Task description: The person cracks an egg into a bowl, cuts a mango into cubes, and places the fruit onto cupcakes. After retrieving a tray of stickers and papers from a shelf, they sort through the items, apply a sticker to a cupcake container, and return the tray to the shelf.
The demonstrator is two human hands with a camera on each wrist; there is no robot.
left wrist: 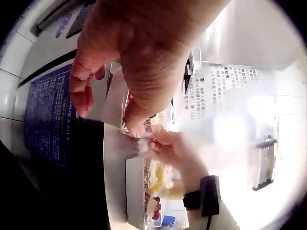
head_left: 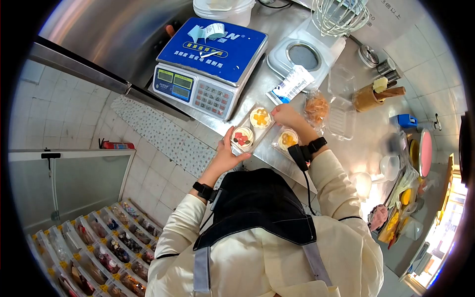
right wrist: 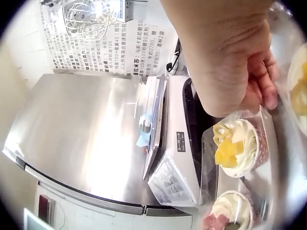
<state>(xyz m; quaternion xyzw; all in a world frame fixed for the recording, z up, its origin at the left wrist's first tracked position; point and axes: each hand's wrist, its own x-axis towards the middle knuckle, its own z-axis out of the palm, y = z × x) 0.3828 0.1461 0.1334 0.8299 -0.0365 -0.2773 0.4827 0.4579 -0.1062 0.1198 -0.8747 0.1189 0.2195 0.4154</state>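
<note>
A clear box (head_left: pixel 252 129) on a pale tray holds two cream-topped cupcakes, one with yellow fruit (head_left: pixel 260 118) and one with red fruit (head_left: pixel 243 138). My left hand (head_left: pixel 223 157) grips its near left end, the thumb on one side and fingers on the other; the left wrist view shows this hand (left wrist: pixel 139 52) spanning the box's white side (left wrist: pixel 115 98). At the far right end my right hand (head_left: pixel 289 117) pinches the box's edge with curled fingers. In the right wrist view, that hand (right wrist: pixel 230 62) is beside the yellow-fruit cupcake (right wrist: pixel 230 151).
Under my right wrist stands another boxed cupcake (head_left: pixel 287 139). A blue-topped scale (head_left: pixel 210 49) is at the left. Beyond are a white packet (head_left: pixel 293 84), a smaller scale (head_left: pixel 302 57), bagged orange food (head_left: pixel 316 108), an empty clear container (head_left: pixel 341 119) and a wooden holder (head_left: pixel 367 99).
</note>
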